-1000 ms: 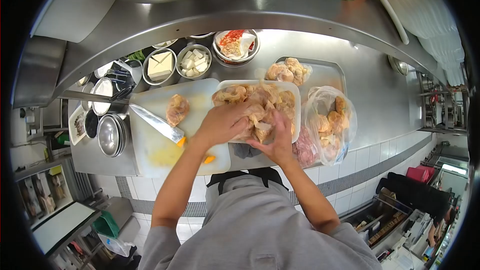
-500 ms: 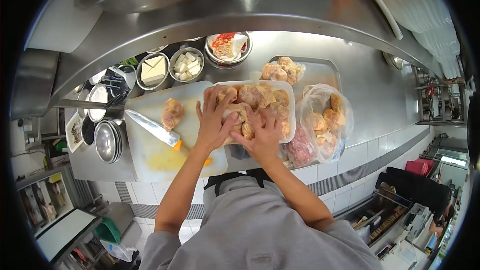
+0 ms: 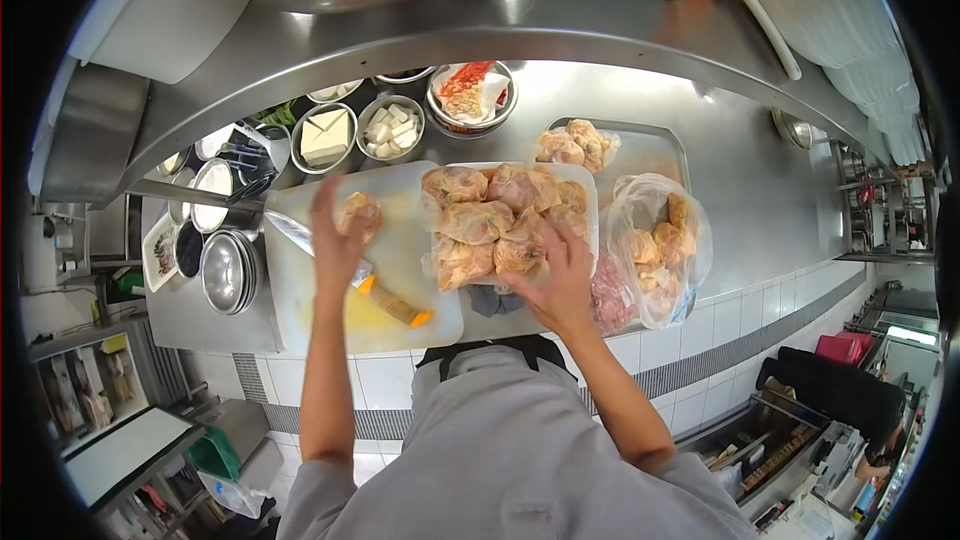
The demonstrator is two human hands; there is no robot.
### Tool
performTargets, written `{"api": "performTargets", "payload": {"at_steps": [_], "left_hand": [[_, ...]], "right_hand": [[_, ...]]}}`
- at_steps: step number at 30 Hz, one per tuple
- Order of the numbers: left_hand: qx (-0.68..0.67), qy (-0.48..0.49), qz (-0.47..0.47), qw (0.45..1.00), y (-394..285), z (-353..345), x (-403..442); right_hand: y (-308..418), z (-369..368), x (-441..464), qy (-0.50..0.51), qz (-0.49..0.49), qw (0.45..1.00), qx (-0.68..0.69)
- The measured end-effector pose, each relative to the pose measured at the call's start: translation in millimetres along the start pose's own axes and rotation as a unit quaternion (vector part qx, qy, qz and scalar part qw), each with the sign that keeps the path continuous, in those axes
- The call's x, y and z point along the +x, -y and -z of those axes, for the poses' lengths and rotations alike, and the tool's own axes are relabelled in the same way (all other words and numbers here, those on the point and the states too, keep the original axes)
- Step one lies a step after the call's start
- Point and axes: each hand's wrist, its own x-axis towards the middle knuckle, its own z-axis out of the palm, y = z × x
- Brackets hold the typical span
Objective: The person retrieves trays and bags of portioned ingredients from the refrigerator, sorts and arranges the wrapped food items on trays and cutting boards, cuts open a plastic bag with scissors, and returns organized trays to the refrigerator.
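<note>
A white tray [image 3: 592,202] holds several raw chicken pieces [image 3: 476,223] with pale, loose skin. My right hand [image 3: 562,285] is at its right front corner, fingers spread, beside the nearest pieces; contact is hard to make out. On the white cutting board [image 3: 300,312], my left hand [image 3: 338,240] is blurred by motion, its thumb and fingers apart around a single chicken piece [image 3: 360,215]. Whether it touches that piece is unclear. Just below lies a knife [image 3: 393,300] with a brown and orange handle, its blade partly hidden behind my left hand.
Right of the tray are a clear plastic bag [image 3: 655,250] of chicken, a bag of pinkish meat [image 3: 612,295] and a metal tray [image 3: 655,155]. Bowls of tofu [image 3: 326,135] and white cubes [image 3: 391,130] stand behind the board. A steel shelf [image 3: 420,50] overhangs the counter.
Both hands have come off the chicken in the middle of the tray. My left hand has moved left to the lone piece on the board; my right hand has shifted slightly right and nearer me.
</note>
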Motion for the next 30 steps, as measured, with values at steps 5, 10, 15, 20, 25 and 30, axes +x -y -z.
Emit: {"api": "performTargets", "payload": {"at_steps": [5, 10, 15, 20, 25, 30], "left_hand": [[0.254, 0.068, 0.020, 0.965, 48, 3, -12], [0.159, 0.116, 0.064, 0.978, 33, -6, -1], [-0.014, 0.016, 0.104, 0.994, 5, 5, -3], [-0.255, 0.134, -0.001, 0.957, -108, -4, 13], [0.028, 0.287, -0.193, 0.938, -151, -99, 15], [0.089, 0.283, -0.284, 0.912, -141, -107, 15]], "right_hand": [[-19, 23, 10, 0.019, 0.008, 0.999, 0.029], [-9, 18, 39, 0.164, 0.074, 0.984, -0.004], [-23, 12, 21, 0.131, 0.052, 0.990, -0.020], [-34, -24, -9, 0.040, 0.077, 0.990, 0.107], [-25, -20, -17, -0.080, 0.109, 0.990, 0.036], [-33, -14, 0, -0.074, 0.089, 0.983, 0.141]]}}
